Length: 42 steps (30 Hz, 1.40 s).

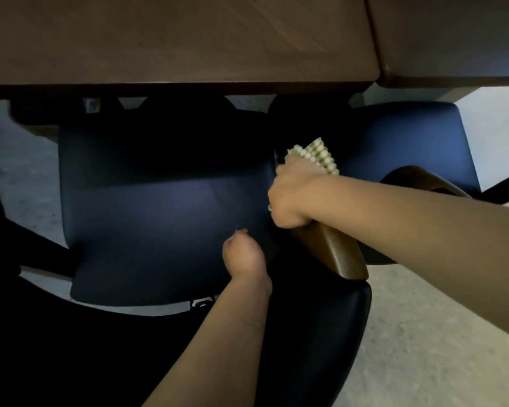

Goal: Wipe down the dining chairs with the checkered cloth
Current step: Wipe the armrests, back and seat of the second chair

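A dark blue padded chair seat (147, 207) fills the middle, pushed partly under the table. My right hand (291, 198) grips the green-and-white checkered cloth (315, 155) at the seat's right edge, just above the chair's wooden armrest (341, 254). The cloth sticks up out of the fist, bunched. My left hand (244, 259) rests on the seat's near right corner with its fingers curled in and nothing visible in them. The black backrest (321, 324) curves below both hands.
A brown wooden table top (174, 39) overhangs the seat's far side. A second blue chair (409, 142) with a wooden armrest stands to the right. Pale grey floor (423, 333) shows at the right and left. Dark chair legs lie at the left.
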Each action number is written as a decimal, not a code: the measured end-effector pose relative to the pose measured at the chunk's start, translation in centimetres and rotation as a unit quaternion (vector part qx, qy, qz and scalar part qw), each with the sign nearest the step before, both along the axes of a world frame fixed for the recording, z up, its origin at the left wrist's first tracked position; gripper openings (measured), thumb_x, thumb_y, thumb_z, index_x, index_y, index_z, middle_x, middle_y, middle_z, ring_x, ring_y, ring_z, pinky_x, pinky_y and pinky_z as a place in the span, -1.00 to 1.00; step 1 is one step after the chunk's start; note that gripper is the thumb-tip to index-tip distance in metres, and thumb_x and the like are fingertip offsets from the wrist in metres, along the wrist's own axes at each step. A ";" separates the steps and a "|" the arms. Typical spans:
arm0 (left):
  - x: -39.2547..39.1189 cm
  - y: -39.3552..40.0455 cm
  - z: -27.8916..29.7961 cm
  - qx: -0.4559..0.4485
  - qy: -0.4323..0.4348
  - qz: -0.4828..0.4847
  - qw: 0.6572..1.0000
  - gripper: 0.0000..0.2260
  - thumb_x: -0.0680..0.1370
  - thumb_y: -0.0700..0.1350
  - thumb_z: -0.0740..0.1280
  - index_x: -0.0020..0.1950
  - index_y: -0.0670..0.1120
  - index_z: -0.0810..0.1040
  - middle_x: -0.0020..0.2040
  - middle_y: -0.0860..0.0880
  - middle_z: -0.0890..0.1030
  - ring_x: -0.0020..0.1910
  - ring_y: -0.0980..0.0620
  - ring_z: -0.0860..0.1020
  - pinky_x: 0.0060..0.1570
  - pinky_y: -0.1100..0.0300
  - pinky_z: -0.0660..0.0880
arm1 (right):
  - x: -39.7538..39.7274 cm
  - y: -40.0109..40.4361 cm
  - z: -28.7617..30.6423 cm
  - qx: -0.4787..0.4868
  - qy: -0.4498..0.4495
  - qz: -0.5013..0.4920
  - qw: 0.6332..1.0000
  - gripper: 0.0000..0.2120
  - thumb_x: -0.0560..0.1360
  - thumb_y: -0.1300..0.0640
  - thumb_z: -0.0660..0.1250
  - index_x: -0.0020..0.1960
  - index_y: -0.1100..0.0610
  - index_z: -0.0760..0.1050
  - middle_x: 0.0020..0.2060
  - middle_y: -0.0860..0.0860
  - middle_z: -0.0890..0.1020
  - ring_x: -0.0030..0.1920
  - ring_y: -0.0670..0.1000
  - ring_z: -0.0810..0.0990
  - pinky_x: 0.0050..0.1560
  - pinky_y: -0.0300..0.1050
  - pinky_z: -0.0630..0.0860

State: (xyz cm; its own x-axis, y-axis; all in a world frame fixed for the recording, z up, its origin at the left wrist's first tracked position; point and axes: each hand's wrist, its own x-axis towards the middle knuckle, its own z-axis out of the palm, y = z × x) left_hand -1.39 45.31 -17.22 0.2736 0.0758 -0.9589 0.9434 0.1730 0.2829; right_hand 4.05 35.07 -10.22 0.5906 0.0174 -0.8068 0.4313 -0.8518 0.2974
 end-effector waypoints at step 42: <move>0.4 -7.9 6.1 0.072 -0.151 -0.317 0.933 -0.44 0.26 0.34 0.31 0.12 0.03 0.63 -0.01 -0.09 0.67 -0.03 -0.16 0.65 0.01 -0.12 0.58 | -10.1 -2.7 -10.8 0.361 -0.195 -0.909 0.069 -0.62 0.64 0.10 0.03 0.18 0.33 0.50 0.07 0.24 0.59 0.06 0.20 0.56 0.08 -0.05 0.48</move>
